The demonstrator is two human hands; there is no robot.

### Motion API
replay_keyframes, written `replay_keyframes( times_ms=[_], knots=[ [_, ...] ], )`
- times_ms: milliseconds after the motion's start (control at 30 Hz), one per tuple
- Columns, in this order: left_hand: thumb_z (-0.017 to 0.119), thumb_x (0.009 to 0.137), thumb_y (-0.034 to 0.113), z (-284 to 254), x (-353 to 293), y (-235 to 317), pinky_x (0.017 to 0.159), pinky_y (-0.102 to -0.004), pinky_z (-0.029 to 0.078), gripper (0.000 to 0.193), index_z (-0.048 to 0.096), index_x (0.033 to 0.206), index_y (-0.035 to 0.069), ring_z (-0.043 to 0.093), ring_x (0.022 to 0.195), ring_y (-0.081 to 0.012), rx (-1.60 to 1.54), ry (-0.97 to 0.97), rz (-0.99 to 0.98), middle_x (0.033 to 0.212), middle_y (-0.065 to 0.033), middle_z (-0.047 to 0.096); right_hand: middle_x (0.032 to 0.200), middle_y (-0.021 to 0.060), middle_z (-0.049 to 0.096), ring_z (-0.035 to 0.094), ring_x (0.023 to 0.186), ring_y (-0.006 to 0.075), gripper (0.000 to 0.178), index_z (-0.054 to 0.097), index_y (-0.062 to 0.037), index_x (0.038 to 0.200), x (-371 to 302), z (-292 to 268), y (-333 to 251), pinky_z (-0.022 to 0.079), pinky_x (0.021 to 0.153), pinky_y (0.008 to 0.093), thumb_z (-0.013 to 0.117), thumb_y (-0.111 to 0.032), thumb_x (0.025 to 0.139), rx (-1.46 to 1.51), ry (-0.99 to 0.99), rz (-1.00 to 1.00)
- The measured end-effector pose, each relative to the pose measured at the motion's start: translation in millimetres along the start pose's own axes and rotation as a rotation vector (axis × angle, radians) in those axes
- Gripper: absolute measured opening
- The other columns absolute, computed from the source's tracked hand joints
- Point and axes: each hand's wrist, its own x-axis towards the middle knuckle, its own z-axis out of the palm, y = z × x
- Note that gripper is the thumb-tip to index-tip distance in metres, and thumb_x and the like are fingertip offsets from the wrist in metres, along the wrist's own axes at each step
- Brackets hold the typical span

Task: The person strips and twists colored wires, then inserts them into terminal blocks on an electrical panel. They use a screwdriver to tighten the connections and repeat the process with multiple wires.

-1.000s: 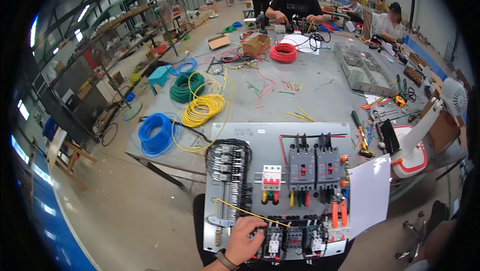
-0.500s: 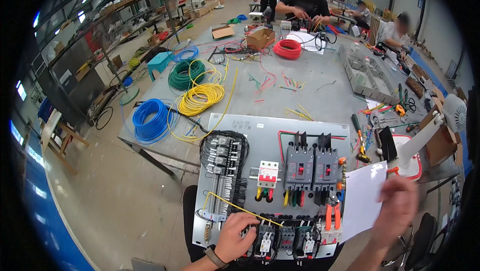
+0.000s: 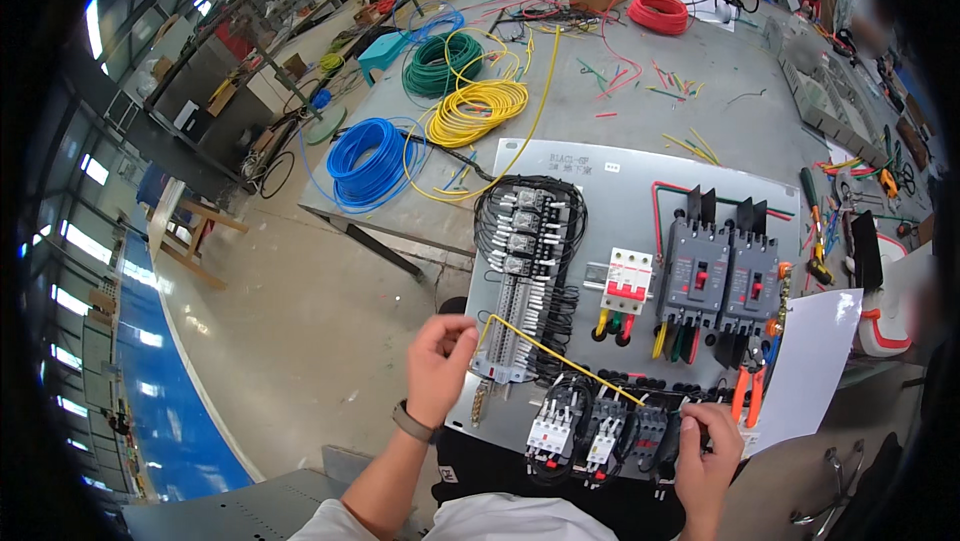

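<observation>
A grey metal mounting panel [image 3: 620, 163] lies in front of me, fitted with wired components. My left hand [image 3: 440, 366], fingers curled in, is beside the lower terminal strip [image 3: 512, 326]. Close to its fingertips is the bent end of a yellow wire [image 3: 565, 361], which slants across to the small contactors [image 3: 600, 433]. What these fingers hold is hidden. At the right end of the contactor row, my right hand [image 3: 708, 446] has its thumb and fingers drawn together; anything between them is too small to name. Orange-handled pliers [image 3: 748, 396] lie right of that hand.
Blue [image 3: 370, 166], yellow [image 3: 478, 111] and green wire coils [image 3: 440, 66] lie at the table's left, a red coil [image 3: 658, 14] farther back. Two large breakers [image 3: 700, 276] rise from the panel. White paper [image 3: 815, 366] and a screwdriver [image 3: 808, 191] are at right.
My left hand has moved from the contactors to the left side of the terminal strip. My right hand has come from above the paper to the contactors. The view has shifted.
</observation>
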Motion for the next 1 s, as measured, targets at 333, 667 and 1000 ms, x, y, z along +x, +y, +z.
replay_keyframes(
  times_ms=[333,667,1000],
  knots=[
    [0.075,0.1,0.011,-18,20,-23,0.074,-0.024,0.053,0.019,0.074,0.114,-0.002,0.064,0.083,-0.0061,0.014,-0.271,-0.206,0.094,-0.0023,0.075,0.097,0.0158,0.071,0.069,0.086,0.0275,0.012,0.074,0.0045,0.104,5,11,2,0.053,0.078,0.035,0.066,0.004,0.094,0.024,-0.016,0.057],
    [0.062,0.107,0.006,-27,14,5,0.069,-0.0278,0.052,0.007,0.067,0.107,0.0,0.063,0.074,-0.0106,0.192,-0.248,0.114,0.099,-0.0052,0.071,0.095,0.0166,0.076,0.074,0.088,0.0317,0.011,0.077,0.0017,0.102,7,9,9,0.058,0.079,0.0381,0.072,0.001,0.091,0.022,0.006,-0.029],
    [0.067,0.104,0.011,-42,8,68,0.095,-0.0345,0.049,0.014,0.059,0.113,0.003,0.058,0.102,-0.0195,0.211,-0.04,0.527,0.107,-0.0083,0.057,0.098,0.0145,0.075,0.072,0.084,0.0232,0.014,0.076,0.0031,0.107,11,-5,-3,0.057,0.073,0.0321,0.07,0.004,0.095,0.099,0.015,-0.013]
  ],
)
